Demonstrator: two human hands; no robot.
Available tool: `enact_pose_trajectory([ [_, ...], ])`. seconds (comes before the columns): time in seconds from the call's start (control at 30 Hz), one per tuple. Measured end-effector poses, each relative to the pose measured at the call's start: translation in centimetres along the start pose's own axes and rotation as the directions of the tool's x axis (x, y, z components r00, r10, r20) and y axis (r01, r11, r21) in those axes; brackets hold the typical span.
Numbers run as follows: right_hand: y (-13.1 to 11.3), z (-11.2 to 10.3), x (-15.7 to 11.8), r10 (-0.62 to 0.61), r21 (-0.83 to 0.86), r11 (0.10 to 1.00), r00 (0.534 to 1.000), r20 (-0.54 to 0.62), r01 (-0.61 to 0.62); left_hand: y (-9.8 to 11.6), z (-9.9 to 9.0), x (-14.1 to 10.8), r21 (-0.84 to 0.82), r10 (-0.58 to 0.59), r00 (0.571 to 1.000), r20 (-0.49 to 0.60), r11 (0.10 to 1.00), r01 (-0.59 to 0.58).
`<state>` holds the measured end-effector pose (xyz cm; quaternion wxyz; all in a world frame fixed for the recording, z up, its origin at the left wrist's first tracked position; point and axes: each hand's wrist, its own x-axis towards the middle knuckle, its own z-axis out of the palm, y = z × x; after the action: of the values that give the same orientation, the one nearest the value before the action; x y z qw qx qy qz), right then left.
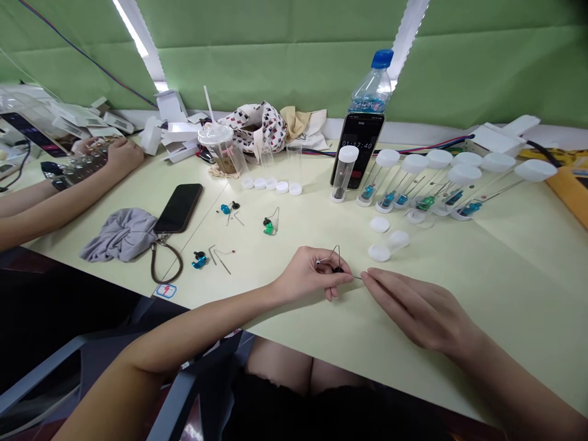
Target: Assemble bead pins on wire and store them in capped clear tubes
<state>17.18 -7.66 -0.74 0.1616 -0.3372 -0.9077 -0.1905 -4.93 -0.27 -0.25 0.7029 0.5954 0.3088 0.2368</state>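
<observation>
Open room is left mainly to the right, where a wide bare stretch of the pale green surface [509, 269] is seen beyond the right hand [420, 309]. The front edge of the surface is crossed by both forearms below the hands. Farther off, the room is bounded by two white caps [379, 239] and a clear tube lying on its side [397, 240], which are placed just beyond the gap between the hands. Behind them, a row of white-capped clear tubes [427, 184] holding small teal and green parts is laid at a slant.

A small black part [339, 269] with a wire loop [337, 253] is pinched by the closed fingers of the left hand [307, 275], with the loop standing up above the grip. A thin metal wire [356, 277] is extended from it toward the right hand. The fingers [379, 282] of the right hand are held straight and close together, with their tips at the end of that wire; whether it is gripped cannot be told.

To the left of the hands, a blue part [199, 261] and a green part [269, 228] are laid out with loose wires. A black smartphone [178, 208] is placed beside a grey cloth [120, 236]. Farther left, a clear plastic pack [85, 162] is touched by a co-worker's hand [124, 153].
</observation>
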Motion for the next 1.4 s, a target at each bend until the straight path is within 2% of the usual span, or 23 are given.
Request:
enact_pose_trajectory([
  [0.2, -0.1, 0.3, -0.3, 0.064, 0.038, 0.997, 0.996, 0.064, -0.066, -0.3, -0.1, 0.2, -0.013, -0.026, 1.0, 0.01, 1.0, 0.027],
  [0.57, -0.3, 0.9, -1.2, 0.164, 0.132, 0.974, 0.975, 0.15, -0.185, -0.4, -0.1, 0.1, -0.005, -0.009, 1.0, 0.018, 1.0, 0.009],
  [0.77, -0.6, 2.7, -1.9, 0.264, 0.21, 0.935, 0.957, 0.121, -0.284, -0.1, 0.0, 0.0, 0.017, 0.017, 1.0, -0.005, 1.0, -0.017],
  [0.87, -0.7, 2.9, -1.6, 0.291, 0.244, 0.92, 0.951, 0.101, -0.308, 0.0, 0.0, -0.1, 0.015, 0.039, 0.999, -0.01, 0.999, -0.039],
  [0.97, -0.5, 2.1, -0.8, 0.264, 0.239, 0.933, 0.963, 0.061, -0.271, 0.0, -0.1, 0.0, 0.006, 0.042, 0.999, -0.018, 0.999, -0.042],
  [1.07, 0.0, 1.0, -0.1, 0.143, 0.189, 0.972, 0.99, 0.002, -0.141, 0.1, -0.3, 0.1, -0.008, 0.041, 0.999, -0.029, 0.999, -0.042],
  [1.2, 0.3, 0.2, -0.1, 0.031, 0.09, 0.996, 0.998, -0.054, -0.026, 0.1, -0.3, 0.2, -0.027, 0.024, 1.0, -0.021, 0.999, -0.024],
  [1.3, 0.2, 0.4, -0.4, -0.007, 0.059, 0.998, 0.998, -0.07, 0.011, 0.0, -0.3, 0.2, -0.023, 0.014, 1.0, -0.021, 1.0, -0.015],
  [1.4, 0.1, 0.7, -0.6, 0.017, 0.091, 0.996, 0.998, -0.065, -0.011, -0.2, -0.3, 0.2, -0.014, -0.001, 0.999, -0.032, 1.0, 0.001],
])
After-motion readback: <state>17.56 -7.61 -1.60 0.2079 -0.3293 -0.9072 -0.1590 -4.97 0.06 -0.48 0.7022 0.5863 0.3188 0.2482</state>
